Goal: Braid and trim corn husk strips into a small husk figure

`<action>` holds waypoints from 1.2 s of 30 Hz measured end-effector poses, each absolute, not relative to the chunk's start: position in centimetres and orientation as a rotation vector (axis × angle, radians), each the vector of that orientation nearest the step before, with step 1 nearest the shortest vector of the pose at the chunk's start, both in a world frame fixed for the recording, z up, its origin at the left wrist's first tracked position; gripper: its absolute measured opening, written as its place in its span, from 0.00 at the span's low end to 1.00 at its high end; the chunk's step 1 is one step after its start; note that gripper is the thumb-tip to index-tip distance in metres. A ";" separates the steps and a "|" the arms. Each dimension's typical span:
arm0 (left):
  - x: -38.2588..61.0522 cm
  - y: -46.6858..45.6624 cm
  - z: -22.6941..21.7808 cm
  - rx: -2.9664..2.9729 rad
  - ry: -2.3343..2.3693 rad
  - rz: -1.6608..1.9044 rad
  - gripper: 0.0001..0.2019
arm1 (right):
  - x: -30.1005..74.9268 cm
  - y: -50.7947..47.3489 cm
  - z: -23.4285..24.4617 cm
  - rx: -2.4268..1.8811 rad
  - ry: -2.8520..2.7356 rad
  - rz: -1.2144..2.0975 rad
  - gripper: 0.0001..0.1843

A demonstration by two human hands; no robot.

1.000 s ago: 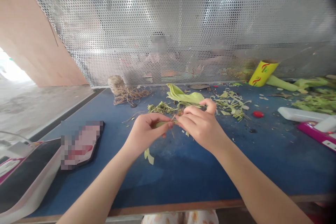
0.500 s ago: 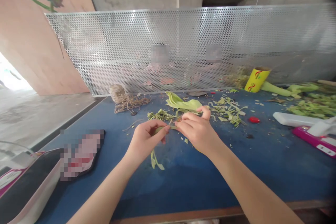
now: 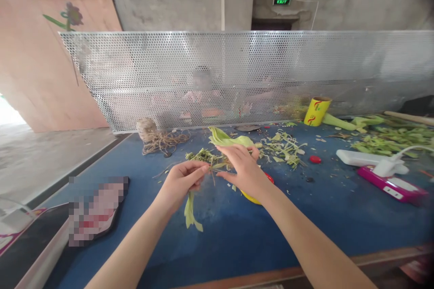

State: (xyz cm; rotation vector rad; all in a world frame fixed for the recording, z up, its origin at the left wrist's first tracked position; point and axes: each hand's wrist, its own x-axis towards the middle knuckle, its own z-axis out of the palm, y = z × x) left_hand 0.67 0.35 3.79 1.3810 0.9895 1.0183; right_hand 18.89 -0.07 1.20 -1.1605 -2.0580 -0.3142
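My left hand (image 3: 185, 184) is closed, thumb and forefinger pinching a strip of pale green leaf, which looks like corn husk (image 3: 191, 214), its end hanging below the palm. A thin brownish piece sticks out past those fingertips. My right hand (image 3: 242, 162) is open just to the right, thumb apart and fingers stretched forward. Behind its fingers lies a broad green husk leaf (image 3: 228, 137). A small heap of green shreds (image 3: 200, 156) sits beyond my left hand. Under my right wrist shows part of a yellow and red object (image 3: 250, 197), mostly hidden.
Torn strips (image 3: 285, 149) and a red piece (image 3: 315, 159) lie to the right, before a yellow tube (image 3: 317, 111) and a purple power strip (image 3: 389, 185). Twine (image 3: 162, 141) is at back left, a phone (image 3: 101, 212) nearer. A perforated metal screen (image 3: 162, 76) bounds the table (image 3: 203, 253); a person sits behind.
My right hand has opened and drawn its thumb off the strip near my left fingertips. My left hand keeps its pinch. The whole view has shifted slightly.
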 end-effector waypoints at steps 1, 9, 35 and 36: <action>0.7 0.4 3.7 1.362 0.983 1.029 0.14 | 18.8 -0.2 1.3 -1.156 -2.056 -0.324 0.28; 0.9 0.2 3.7 1.395 0.928 1.054 0.18 | 18.3 -1.0 1.8 -1.097 -2.008 -0.154 0.13; 0.6 0.3 2.3 2.074 0.972 1.102 0.10 | 17.6 -0.9 2.0 -1.129 -1.803 0.346 0.01; 0.6 0.4 2.2 2.068 0.969 1.100 0.10 | 17.7 -0.9 2.0 -1.141 -1.812 0.366 0.02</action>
